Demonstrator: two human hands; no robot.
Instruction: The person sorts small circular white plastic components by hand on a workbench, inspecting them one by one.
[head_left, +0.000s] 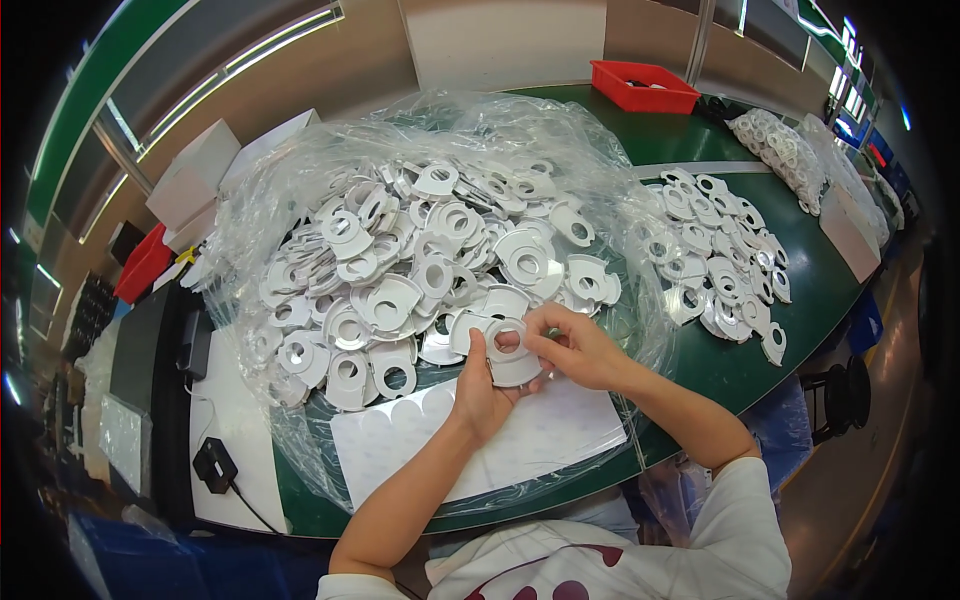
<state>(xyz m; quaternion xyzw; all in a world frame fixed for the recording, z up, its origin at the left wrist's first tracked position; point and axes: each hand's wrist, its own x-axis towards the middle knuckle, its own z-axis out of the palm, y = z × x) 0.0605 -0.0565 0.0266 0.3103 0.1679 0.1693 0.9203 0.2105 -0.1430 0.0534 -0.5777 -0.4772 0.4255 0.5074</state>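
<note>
Just over the near edge of a heap, my left hand [482, 398] grips a white plastic ring part [514, 372] with a round hole and a flared side. Its thumb lies along the part's left side, with fingers underneath. My right hand [578, 347] is closed in a pinch at the part's right rim, beside the hole; what lies between those fingertips is too small to tell. Below both hands lies a white sheet [565, 432] with faint round shapes. The heap of similar white ring parts [435, 275] rests on clear plastic film [480, 115] directly beyond.
A second group of white parts [725, 275] spreads on the green table [690, 355] to the right. At the back stands a red bin [645, 88], near a bagged bundle of parts [775, 145]. Left are white boxes [195, 175] and a black adapter [214, 465] with a cable.
</note>
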